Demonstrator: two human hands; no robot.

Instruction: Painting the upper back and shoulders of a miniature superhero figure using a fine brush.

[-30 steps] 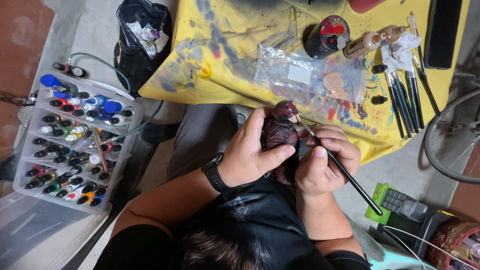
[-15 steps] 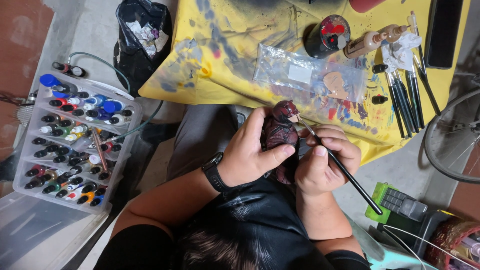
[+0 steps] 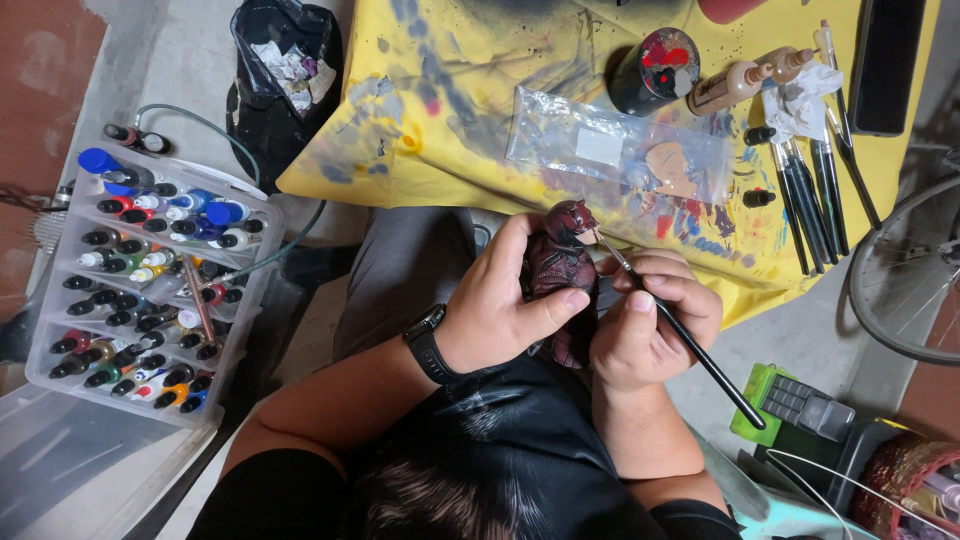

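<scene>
left hand (image 3: 500, 315): wrapping the figure (image 3: 560, 270) around its torso, thumb pressing across the front, fingers closed behind; watch (image 3: 428, 345) on the wrist.
right hand (image 3: 645, 320): pinching the brush (image 3: 680, 335) in a closed pencil grip, heel leaning against the figure's side.
figure: dark red, sitting upright between both hands, over the lap, just below the cloth (image 3: 480, 110) edge.
brush tip: touching the figure's head at the face side; handle running down-right away from the figure.
doing it well: judging that keeping the two hands braced together is steadying the tip; light short strokes, turning the figure with the left hand rather than bending the right wrist, keeping the left thumb off any wet paint.
in the way: left thumb lying close below the figure's head, likely crowding the brush if work is moving down the chest.
bag (image 3: 620, 160): clear plastic, lying on the cloth just beyond the figure, holding small pale parts.
spare brushes (image 3: 815, 190): lying in a row on the cloth, up-right of the figure, beside small black caps.
pot (image 3: 655, 65): dark round lid smeared with red, beyond the bag from the figure.
dropper bottles (image 3: 745, 80): tan, lying up-right of the figure, past the pot.
paint rack (image 3: 150, 290): clear tray full of small bottles, well left of the figure, on the floor.
black sack (image 3: 285, 70): far up-left of the figure, scraps inside.
wheel (image 3: 900, 290): rim showing far right of the figure.
</scene>
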